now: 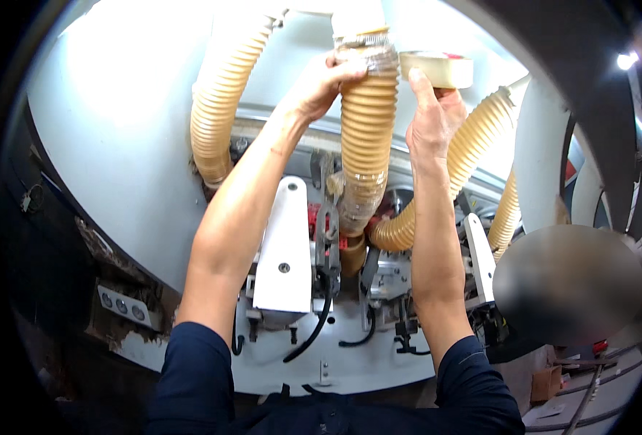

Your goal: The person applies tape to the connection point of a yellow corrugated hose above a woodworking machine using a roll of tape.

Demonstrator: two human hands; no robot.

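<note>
The left hand (pixel 323 85) is reaching up to the ribbed, tan flexible hose (pixel 368 119) in the middle, and its fingers are grasping the hose near the upper end, the thumb pressing across the front of the shiny, clear tape wrapping (pixel 382 64). The right hand (pixel 435 122) is holding a wide, cream-coloured roll of tape (pixel 453 71), the thumb resting on the near side and the other fingers curling underneath.

The roll is sitting just to the right of the hose, level with the wrapping, so the right hand is the nearer one to it and the left hand is lying across on the hose's other side. The hose's long axis is running nearly upright, leaning slightly, while the roll is lying roughly flat with its broad outer band facing the wearer. Glare is washing out the gap between roll and hose, so whether a strip of tape is joining them I cannot tell.

Lower down, a second clear tape wrapping (pixel 357 206) is surrounding the same hose above the machinery. A curved tan ribbed hose (pixel 216 109) is hanging to the left, another tan ribbed hose (pixel 480 134) is bending behind the right forearm, and a long white rounded panel (pixel 283 250) is standing below, between the forearms.
</note>
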